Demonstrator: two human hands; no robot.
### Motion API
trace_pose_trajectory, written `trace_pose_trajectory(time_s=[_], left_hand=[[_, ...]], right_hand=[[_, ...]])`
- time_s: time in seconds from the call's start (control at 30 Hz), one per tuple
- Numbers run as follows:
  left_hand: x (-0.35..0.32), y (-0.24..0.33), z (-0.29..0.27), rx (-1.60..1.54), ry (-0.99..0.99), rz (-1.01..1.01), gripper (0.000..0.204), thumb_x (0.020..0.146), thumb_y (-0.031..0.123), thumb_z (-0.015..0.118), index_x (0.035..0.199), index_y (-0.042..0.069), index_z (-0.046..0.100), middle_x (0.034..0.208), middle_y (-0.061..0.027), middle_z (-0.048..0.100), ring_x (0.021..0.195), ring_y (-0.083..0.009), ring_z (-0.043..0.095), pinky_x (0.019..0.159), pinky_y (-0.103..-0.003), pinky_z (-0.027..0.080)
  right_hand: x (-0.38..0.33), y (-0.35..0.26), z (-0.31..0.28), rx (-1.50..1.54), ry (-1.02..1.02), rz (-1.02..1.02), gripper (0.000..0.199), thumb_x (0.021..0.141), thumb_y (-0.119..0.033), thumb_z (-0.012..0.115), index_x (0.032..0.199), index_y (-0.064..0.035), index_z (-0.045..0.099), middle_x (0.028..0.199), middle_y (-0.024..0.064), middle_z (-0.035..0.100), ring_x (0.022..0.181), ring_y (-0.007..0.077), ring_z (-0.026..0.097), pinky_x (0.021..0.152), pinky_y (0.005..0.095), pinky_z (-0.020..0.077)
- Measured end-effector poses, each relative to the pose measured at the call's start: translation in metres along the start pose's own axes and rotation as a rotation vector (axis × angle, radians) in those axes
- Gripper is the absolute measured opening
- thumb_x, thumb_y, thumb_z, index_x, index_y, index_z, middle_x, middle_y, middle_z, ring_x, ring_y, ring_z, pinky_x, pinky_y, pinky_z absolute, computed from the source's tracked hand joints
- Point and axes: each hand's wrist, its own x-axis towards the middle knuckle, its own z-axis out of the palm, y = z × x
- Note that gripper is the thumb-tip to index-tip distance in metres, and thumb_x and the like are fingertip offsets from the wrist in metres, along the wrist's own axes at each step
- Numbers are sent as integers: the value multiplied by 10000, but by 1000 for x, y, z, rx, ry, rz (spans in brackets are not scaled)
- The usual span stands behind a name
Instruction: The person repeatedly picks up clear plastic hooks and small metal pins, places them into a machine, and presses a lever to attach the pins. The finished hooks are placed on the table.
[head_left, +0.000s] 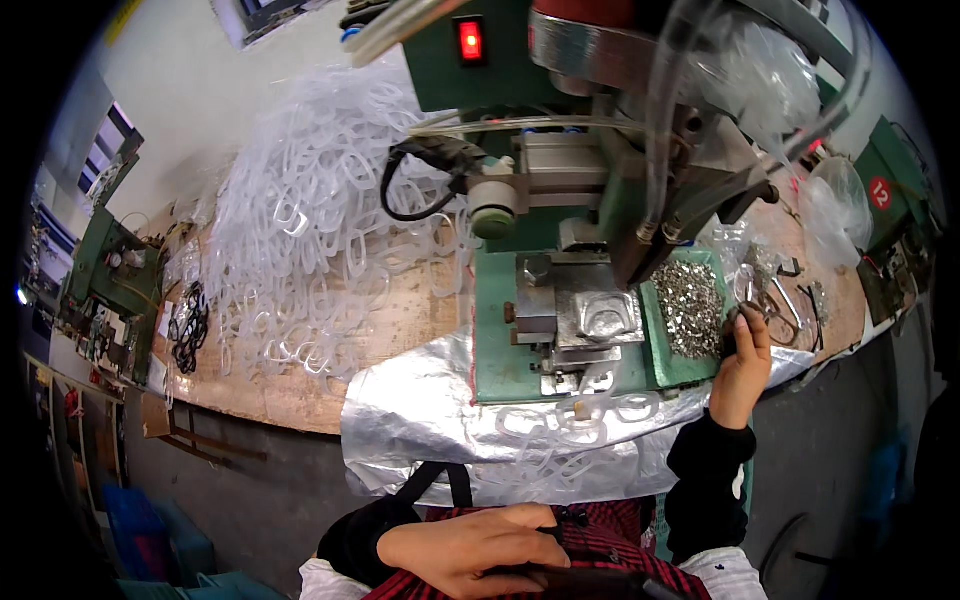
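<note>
My right hand (748,362) is at the right side of a green tray (682,376) heaped with small shiny metal pieces (690,308). Its fingers are curled together near a small dark thing I cannot make out. In front of my body, low over the red-and-black striped cloth, rests my left hand (470,552), palm down with fingers stretched and a little apart; nothing shows in it. Left of the tray stands a green press machine (495,340) with a metal die block (600,312). Clear plastic frames (635,405) lie on silver foil (400,410) just before it.
A big pile of clear plastic frames (320,200) covers the wooden table (290,400) to the left. Black looped cords (188,330) lie at its left edge. Hand tools (785,305) lie right of the tray. A red switch (470,40) glows above; other green machines (110,270) stand aside.
</note>
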Motion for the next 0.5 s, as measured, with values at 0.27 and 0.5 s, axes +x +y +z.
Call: trace_pose_trajectory(time_s=[0.27, 0.5], left_hand=[[7, -3, -2, 59, 19, 112, 328, 953, 183, 610, 1218, 1, 545, 1136, -118, 656, 847, -254, 510, 818, -378, 393], [0, -16, -3, 22, -11, 89, 351, 971, 203, 580, 1251, -1, 522, 1168, -135, 657, 868, -252, 559, 868, -387, 372]], right_hand=[[54, -41, 13, -522, -77, -158, 191, 944, -92, 582, 1100, -8, 654, 956, 39, 685, 811, 130, 618, 719, 247, 479], [52, -16, 11, -989, -398, -337, 122, 851, -38, 621, 964, -12, 658, 820, 120, 671, 742, 207, 649, 701, 315, 499]])
